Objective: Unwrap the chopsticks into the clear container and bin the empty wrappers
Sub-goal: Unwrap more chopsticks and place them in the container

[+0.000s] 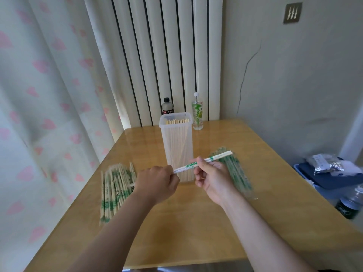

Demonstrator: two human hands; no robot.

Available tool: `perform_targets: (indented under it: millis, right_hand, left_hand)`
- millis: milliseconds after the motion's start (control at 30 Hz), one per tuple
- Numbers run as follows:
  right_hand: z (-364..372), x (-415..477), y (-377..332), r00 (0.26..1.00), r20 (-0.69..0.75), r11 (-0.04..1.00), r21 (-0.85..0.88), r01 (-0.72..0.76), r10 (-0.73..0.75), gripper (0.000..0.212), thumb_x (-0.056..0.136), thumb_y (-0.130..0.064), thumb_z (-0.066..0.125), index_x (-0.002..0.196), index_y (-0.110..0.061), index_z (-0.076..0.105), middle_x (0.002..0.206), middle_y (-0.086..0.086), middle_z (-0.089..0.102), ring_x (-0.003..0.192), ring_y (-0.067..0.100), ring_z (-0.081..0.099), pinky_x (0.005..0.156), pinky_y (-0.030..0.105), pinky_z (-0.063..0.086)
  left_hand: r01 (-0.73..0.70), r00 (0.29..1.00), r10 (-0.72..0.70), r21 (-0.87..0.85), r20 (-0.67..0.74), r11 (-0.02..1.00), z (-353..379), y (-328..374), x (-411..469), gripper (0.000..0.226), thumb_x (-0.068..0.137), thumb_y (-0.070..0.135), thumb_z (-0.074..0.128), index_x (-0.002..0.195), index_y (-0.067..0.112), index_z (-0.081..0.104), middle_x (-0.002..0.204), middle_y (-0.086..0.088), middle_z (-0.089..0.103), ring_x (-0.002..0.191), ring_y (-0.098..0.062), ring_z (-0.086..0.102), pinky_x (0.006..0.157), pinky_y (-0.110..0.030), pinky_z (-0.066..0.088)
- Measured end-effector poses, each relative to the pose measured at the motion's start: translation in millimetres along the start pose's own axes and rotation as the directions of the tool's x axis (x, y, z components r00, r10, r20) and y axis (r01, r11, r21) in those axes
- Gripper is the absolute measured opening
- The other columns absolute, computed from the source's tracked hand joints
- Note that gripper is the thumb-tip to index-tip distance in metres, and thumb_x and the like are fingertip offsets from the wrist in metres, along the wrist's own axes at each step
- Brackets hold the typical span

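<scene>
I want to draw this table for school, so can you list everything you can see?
container: one, clear, table middle
bare chopsticks: many, pale, upright in container
wrapped chopsticks: pile, pale with green print, table left
right pile: one, green-printed, blurred, table right, likely wrappers
held pair: one, white and green, before container
black bottle: one, behind container
green bottle: one, white cap, right of black bottle
table: one, tan
curtain: one, white with pink shapes, left
radiator: one, white, back
blue box: one, floor right
bag: one, silvery, on box
dark bottle: one, floor, beside box
hands: two; left hand grips the pair's end, right hand pinches its middle
</scene>
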State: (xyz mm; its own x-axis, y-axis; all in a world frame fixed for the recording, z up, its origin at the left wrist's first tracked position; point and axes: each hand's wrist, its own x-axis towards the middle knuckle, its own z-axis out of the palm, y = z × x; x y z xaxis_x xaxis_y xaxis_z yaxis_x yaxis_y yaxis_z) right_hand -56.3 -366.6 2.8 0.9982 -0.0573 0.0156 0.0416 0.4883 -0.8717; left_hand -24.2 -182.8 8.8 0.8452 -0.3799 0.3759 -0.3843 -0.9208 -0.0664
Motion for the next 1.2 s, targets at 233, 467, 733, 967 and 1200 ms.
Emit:
perform_targets:
  millis: [233, 467, 733, 967, 1200]
  right_hand:
    - [5.1, -1.9, 8.9, 0.998, -0.060, 0.999, 0.021, -0.025, 0.026, 0.036, 0.100, -0.016, 0.062, 0.111, 0.018, 0.063, 0.062, 0.006, 0.055, 0.052, 0.014, 0.048, 0.045, 0.026, 0.036]
    - [-26.2, -4.5, -9.6, 0.978, -0.210, 0.994, 0.103, 0.036, -0.014, 0.019, 0.101, -0.017, 0.060, 0.097, -0.003, 0.072, 0.070, 0.005, 0.059, 0.058, 0.016, 0.053, 0.049, 0.028, 0.038]
    - [-51.9, -4.9, -21.7, 0.925, -0.381, 0.949, 0.294, 0.113, 0.008, 0.014, 0.102, -0.011, 0.060, 0.101, 0.002, 0.063, 0.086, 0.016, 0.062, 0.078, 0.032, 0.069, 0.072, 0.038, 0.060]
    - [-56.2, -7.4, -27.2, 0.898, -0.439, 0.958, 0.244, 0.149, -0.027, 0.015, 0.103, -0.009, 0.058, 0.098, 0.004, 0.062, 0.090, 0.021, 0.064, 0.084, 0.036, 0.068, 0.075, 0.040, 0.061]
    - [-27.3, -0.2, -65.2, 0.912, -0.367, 0.971, 0.071, 0.226, -0.185, 0.018, 0.103, -0.011, 0.057, 0.099, 0.005, 0.063, 0.087, 0.018, 0.067, 0.079, 0.030, 0.072, 0.072, 0.036, 0.062]
  left_hand:
    - [-0.134, 0.991, 0.131, -0.428, -0.035, 0.894, -7.0, 27.6, 3.1, 0.024, 0.104, 0.035, 0.043, 0.112, 0.016, 0.054, 0.088, -0.004, 0.063, 0.080, -0.031, 0.062, 0.066, -0.041, 0.048]
    - [-0.178, 0.983, 0.165, -0.182, -0.083, 0.967, 0.0, 9.9, 3.3, 0.040, 0.103, 0.053, 0.028, 0.098, 0.025, 0.056, 0.075, 0.009, 0.054, 0.067, -0.019, 0.055, 0.055, -0.034, 0.046]
    - [0.028, 0.975, -0.049, -0.102, -0.216, 0.994, 1.4, -20.7, 1.5, 0.037, 0.103, 0.043, 0.042, 0.077, 0.021, 0.053, 0.061, 0.009, 0.050, 0.051, -0.017, 0.049, 0.044, -0.022, 0.027]
    - [0.243, 0.904, -0.363, -0.427, -0.226, 0.871, -20.7, -14.7, 8.6, 0.036, 0.104, 0.033, 0.043, 0.074, 0.015, 0.050, 0.056, 0.000, 0.053, 0.050, -0.022, 0.051, 0.048, -0.030, 0.035]
    - [0.230, 0.878, -0.440, -0.638, -0.191, 0.735, -45.5, -0.2, 21.1, 0.039, 0.106, 0.035, 0.038, 0.078, 0.012, 0.052, 0.061, -0.005, 0.055, 0.055, -0.021, 0.049, 0.052, -0.033, 0.035]
